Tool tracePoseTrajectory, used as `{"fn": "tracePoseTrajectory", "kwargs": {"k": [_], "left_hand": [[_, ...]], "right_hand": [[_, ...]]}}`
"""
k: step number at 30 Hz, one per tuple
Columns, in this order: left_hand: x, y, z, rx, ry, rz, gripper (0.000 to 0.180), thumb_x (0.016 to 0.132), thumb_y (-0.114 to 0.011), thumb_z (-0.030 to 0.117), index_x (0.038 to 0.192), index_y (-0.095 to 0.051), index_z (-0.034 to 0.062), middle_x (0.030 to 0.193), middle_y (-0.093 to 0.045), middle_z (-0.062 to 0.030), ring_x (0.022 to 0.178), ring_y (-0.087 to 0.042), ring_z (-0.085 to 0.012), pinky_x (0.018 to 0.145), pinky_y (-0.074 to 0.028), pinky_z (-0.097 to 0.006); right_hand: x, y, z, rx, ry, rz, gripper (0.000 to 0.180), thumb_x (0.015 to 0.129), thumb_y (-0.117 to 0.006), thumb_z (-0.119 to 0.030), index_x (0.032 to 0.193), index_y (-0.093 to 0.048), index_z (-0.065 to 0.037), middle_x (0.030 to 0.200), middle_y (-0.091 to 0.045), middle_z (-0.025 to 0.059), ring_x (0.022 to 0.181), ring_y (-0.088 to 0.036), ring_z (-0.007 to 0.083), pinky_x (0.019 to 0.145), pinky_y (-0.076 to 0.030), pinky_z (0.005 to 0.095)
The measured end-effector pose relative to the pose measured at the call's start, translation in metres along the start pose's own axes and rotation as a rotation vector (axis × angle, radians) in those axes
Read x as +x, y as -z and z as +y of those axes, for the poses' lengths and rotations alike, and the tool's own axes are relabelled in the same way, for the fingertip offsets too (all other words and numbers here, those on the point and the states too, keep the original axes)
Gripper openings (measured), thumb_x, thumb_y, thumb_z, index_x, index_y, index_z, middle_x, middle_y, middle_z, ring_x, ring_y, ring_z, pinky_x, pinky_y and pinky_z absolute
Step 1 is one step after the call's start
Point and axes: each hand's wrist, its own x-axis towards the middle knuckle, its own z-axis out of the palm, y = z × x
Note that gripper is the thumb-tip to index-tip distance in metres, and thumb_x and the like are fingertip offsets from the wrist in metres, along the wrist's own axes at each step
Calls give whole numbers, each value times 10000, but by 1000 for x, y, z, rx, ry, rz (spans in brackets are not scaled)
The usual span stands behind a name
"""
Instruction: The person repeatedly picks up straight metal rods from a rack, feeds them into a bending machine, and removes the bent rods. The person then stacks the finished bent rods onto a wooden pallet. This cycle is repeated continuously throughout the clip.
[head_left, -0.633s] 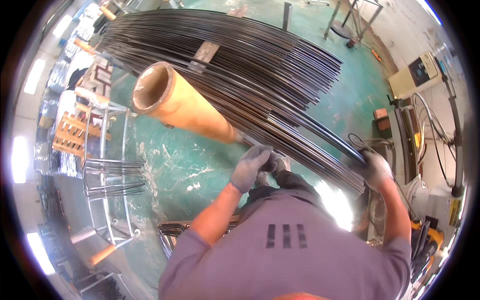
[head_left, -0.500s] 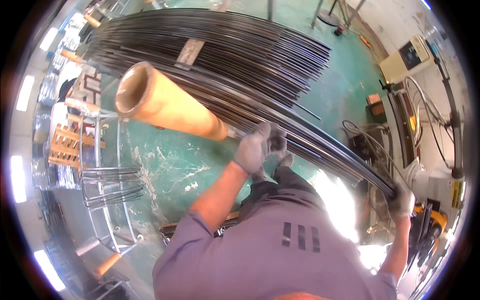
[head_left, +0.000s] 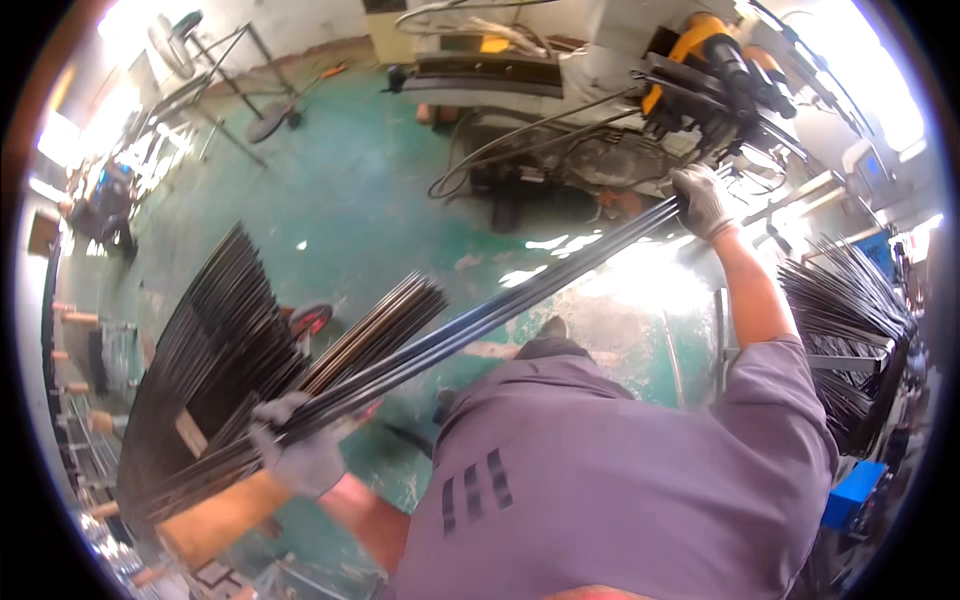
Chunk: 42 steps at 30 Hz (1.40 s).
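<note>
**A:** What filled most of the view?

**B:** The green floor [head_left: 370,190], wet and shiny in patches. On it, toward its left edge, lay a big fan-shaped heap of dark metal rods [head_left: 205,350], spread wide and reaching up to the left. A second stack of rods [head_left: 845,330] sat on a rack at the right edge.

**A:** And the person?

**B:** A person in a grey-purple shirt [head_left: 600,480] took up the lower middle, seen from above, arms out to both sides.

**A:** What were they holding?

**B:** A long bundle of rods [head_left: 480,325], thin and dark, running on a slant from the lower left up to the upper right, lifted clear of the floor across the person's front.

**A:** How did the hands sit on it?

**B:** The left hand [head_left: 300,450], in a grey glove, was closed around the bundle near its lower end, fingers wrapped over the rods, just above a tan cardboard tube [head_left: 215,515] lying near the floor's lower left corner. The right hand [head_left: 700,200], gloved too, was clenched round the bundle's upper end, arm stretched far out.

**A:** Anything behind that hand?

**B:** A machine [head_left: 600,140] with a yellow part [head_left: 690,40] stood by the floor's far edge, black cables [head_left: 500,150] looping on the floor before it. A fan on a stand [head_left: 180,30] stood at the far left corner.
</note>
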Motion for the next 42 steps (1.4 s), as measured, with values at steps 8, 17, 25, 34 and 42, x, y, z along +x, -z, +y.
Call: {"fn": "tracePoseTrajectory", "kwargs": {"k": [8, 17, 25, 34, 42], "left_hand": [[13, -133, -91, 28, -8, -406, 196, 1135, -432, 178, 989, -492, 60, 803, -383, -9, 724, -395, -134, 735, -395, -301], [86, -210, -345, 328, 198, -266, 183, 1056, -629, 168, 1164, -577, 30, 911, -548, -48, 826, -516, -192, 978, -477, -396], [232, -234, -385, 176, 389, -451, 267, 987, -643, 48, 1230, -574, -38, 1054, -654, -124, 1079, -611, -266, 1120, -461, -474], [382, -206, -521, 298, 496, -246, 197, 973, -533, -9, 1153, -603, -48, 1067, -690, -190, 1120, -665, -351, 1185, -459, -532], [429, -236, -628, 291, 607, -278, 188, 971, -497, -11, 1095, -631, -58, 1091, -683, -200, 1124, -661, -368, 1149, -500, -540]], "right_hand": [[-134, -74, 176, 32, -1610, 379, 235, 870, -695, -119, 1089, -684, -32, 1085, -734, 213, 957, -679, 440, 889, -559, 462], [-53, -86, 99, 2516, -1215, 930, 126, 1022, -543, 41, 1145, -517, 31, 980, -605, 150, 923, -663, 306, 979, -579, 544], [-39, -87, 252, 1963, -1443, 1133, 217, 1023, -714, -154, 1128, -687, 34, 1017, -756, 132, 936, -731, 255, 821, -626, 347], [46, -71, 366, 1824, -1247, 1246, 106, 970, -715, -62, 1036, -713, 20, 975, -749, 104, 853, -723, 234, 789, -620, 374], [53, -133, 440, 703, -924, 397, 230, 963, -618, -7, 1170, -717, -11, 1088, -747, 120, 1018, -716, 235, 946, -559, 368]]}}
